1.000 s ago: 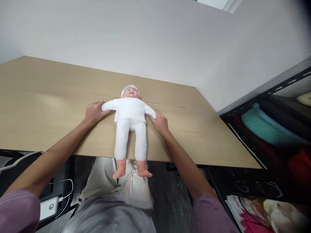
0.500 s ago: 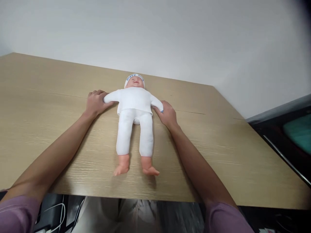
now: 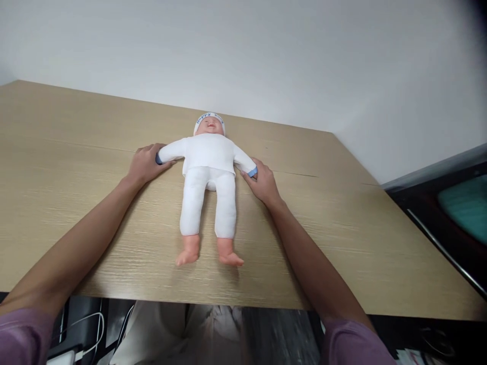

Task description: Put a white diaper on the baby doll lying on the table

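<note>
A baby doll [image 3: 210, 152] in a white top, white trousers and a white cap with blue lettering lies face up on the wooden table, its bare feet towards me. Its arms are spread out to both sides. My left hand [image 3: 146, 162] is closed round the end of the doll's arm on the left, where a bit of blue cuff shows. At the other arm, my right hand [image 3: 262, 180] grips the sleeve end by its blue cuff [image 3: 252, 172], thumb on the near side. The doll's own hands are hidden inside mine.
The wooden table [image 3: 95, 213] reaches back to a pale wall [image 3: 243, 56]. A dark-framed object with a greenish panel [image 3: 466, 208] stands beyond the right edge. Below the front edge are a white cable [image 3: 101, 329] and dark items.
Both sleeve ends have been drawn slightly outward, and more blue cuff shows on each. The doll's legs appear a little higher in the view, partly from a small camera shift.
</note>
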{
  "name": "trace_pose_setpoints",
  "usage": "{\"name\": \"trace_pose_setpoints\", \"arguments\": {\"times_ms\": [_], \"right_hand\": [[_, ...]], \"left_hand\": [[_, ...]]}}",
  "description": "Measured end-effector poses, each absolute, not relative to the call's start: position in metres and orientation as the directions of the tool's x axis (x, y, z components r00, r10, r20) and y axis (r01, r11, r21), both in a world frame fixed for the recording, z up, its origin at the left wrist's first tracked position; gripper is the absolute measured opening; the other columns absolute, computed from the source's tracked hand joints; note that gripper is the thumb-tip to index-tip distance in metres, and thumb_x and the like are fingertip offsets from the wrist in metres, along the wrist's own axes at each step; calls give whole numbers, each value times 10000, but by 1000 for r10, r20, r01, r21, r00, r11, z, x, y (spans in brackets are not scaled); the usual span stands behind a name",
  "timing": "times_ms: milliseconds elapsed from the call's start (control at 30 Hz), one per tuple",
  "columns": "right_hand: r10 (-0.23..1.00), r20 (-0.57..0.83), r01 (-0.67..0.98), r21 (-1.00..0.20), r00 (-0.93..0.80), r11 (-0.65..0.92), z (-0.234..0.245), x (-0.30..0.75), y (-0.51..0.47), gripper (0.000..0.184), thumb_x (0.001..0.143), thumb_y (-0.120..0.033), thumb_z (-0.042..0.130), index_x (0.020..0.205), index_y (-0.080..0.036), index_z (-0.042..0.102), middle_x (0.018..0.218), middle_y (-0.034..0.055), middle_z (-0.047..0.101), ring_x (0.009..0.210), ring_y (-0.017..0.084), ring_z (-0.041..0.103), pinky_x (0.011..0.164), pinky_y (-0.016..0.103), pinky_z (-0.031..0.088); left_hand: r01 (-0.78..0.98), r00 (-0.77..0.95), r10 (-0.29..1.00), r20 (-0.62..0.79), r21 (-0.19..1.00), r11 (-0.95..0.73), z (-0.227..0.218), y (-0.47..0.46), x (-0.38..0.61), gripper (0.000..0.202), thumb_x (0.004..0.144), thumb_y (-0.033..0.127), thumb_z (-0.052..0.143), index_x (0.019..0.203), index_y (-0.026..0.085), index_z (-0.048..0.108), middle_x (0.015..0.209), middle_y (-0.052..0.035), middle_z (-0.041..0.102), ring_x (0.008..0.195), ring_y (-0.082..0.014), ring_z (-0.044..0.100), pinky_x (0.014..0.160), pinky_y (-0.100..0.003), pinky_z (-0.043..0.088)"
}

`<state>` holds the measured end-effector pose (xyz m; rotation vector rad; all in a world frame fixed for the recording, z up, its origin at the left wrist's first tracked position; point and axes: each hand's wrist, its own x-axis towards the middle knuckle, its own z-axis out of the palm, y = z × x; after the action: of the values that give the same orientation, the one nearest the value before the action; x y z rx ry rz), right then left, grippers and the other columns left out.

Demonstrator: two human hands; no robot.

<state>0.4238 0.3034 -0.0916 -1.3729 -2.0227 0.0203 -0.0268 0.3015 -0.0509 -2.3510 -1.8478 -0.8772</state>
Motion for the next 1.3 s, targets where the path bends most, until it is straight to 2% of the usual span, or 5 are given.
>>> {"name": "trace_pose_setpoints", "arguments": {"times_ms": [267,533,800,1067,1300], "right_hand": [[821,548,815,-395,-161,424,-99,433,290,826,1064,-754,541,1625,-147,545,1540,239,696,1371,440,656,1195,641,517],[789,590,782,-407,-171,473,-99,471,271,483,1086,-538,563,1377,-201,749,1393,184,787,1293,371,713,1183,590,545],[836,542,744,-524,-83,414,-96,471,274,458,1040,-505,593,1301,-186,791,1304,185,830,1200,340,766,1123,571,586],[795,591,805,-403,-134,435,-97,454,274,768,1059,-658,574,1618,-132,553,1544,242,693,1409,366,659,1255,585,483],[869,474,852,-386,-144,352,-94,436,280,657,1094,-553,502,1573,-116,610,1492,233,737,1326,407,663,1210,612,491]], "left_hand": [[888,89,894,440,372,-271,-56,287,-44,894,946,829,661,1582,203,606,1510,-196,714,1398,-445,634,1216,-572,434],[853,75,915,396,450,-265,-61,280,-71,655,1029,617,610,1469,140,699,1370,-186,765,1260,-371,652,1149,-551,480],[887,77,928,364,399,-230,-59,286,-66,611,1019,580,576,1469,185,695,1377,-201,763,1295,-414,619,1159,-584,450],[884,86,933,351,404,-233,-62,295,-63,773,1029,533,536,1689,135,479,1571,-267,645,1451,-457,541,1240,-632,367],[885,82,930,359,404,-234,-60,289,-59,782,1025,535,516,1684,115,487,1562,-283,634,1455,-470,529,1258,-666,336]]}}
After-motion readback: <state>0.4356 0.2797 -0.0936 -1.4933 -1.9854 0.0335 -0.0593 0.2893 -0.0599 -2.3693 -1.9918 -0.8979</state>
